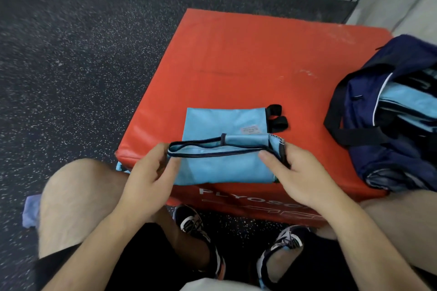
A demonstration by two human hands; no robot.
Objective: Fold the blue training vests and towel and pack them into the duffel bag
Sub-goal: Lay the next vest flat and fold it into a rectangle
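Left hand and right hand pinch the blue vest's ends at the red box's near edge — fold squarely, corners matched.

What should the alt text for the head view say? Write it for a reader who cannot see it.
A person's left hand and right hand grip the two ends of a folded light-blue training vest on a red plyo box. An open navy duffel bag, with more light-blue fabric inside, sits at the box's right edge.
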